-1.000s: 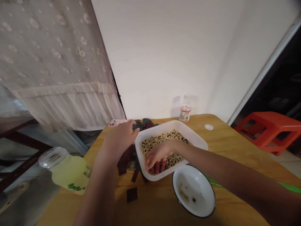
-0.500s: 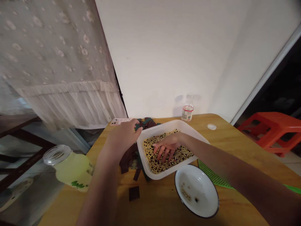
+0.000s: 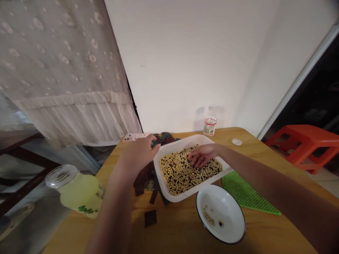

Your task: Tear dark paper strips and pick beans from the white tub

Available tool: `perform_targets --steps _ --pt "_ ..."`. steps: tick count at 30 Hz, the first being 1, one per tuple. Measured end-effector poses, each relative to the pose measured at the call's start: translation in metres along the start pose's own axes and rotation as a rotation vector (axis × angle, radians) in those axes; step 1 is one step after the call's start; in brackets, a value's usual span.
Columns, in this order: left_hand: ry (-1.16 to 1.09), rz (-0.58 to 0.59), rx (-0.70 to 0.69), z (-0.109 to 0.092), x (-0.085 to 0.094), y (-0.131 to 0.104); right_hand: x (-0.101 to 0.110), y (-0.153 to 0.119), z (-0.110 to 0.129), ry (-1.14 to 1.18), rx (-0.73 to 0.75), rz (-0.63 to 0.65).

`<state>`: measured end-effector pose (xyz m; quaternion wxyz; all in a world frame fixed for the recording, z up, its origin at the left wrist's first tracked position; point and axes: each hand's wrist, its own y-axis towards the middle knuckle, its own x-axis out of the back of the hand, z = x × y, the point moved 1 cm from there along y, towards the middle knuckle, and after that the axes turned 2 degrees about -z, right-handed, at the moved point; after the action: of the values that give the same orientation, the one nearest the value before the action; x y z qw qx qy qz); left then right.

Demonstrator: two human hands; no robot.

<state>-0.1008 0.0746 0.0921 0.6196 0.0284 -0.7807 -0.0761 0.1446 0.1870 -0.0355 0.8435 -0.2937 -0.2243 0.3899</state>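
Note:
A white plastic tray [image 3: 177, 198] holds a mix of pale yellow and black beans [image 3: 180, 173]. My right hand [image 3: 203, 155] reaches over its right side, fingers spread and touching the beans, with nothing visibly gripped. At the tray's left corner is my left hand [image 3: 139, 151]. Its thumb lies against or close beside the rim, apart from the forefinger; the other fingers are hidden. Dark brown and green flat pieces [image 3: 144, 180] are heaped under and beside that hand. In front stands a white enamel bowl [image 3: 230, 218] with a few pale beans and a dark spot.
A green perforated mat [image 3: 249, 194] lies under my right forearm. A clear bottle [image 3: 210, 123] and a white lid [image 3: 237, 141] are at the back. On the left stand a jar of yellowish liquid [image 3: 79, 194] and a phone [image 3: 134, 137]. An orange stool [image 3: 307, 141] is beyond the table.
My right hand has moved right and away from me over the beans, uncovering more of them and of the green mat. My left hand stays at the tray's corner.

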Motion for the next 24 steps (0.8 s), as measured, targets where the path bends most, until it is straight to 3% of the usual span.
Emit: perform_targets --steps 5,10,16,24 --pt "0.002 -0.003 -0.018 0.0 0.0 0.001 0.007 -0.012 0.001 -0.153 0.002 -0.156" --pt "0.002 -0.004 -0.028 0.0 -0.001 0.002 0.012 -0.012 0.014 -0.462 -0.033 -0.339" --pt "0.041 0.002 0.015 -0.002 0.0 0.0 0.005 -0.009 0.017 -0.909 0.121 -0.657" --pt "0.104 0.011 0.078 -0.002 0.003 -0.001 -0.012 -0.016 0.007 -1.229 0.069 -0.66"
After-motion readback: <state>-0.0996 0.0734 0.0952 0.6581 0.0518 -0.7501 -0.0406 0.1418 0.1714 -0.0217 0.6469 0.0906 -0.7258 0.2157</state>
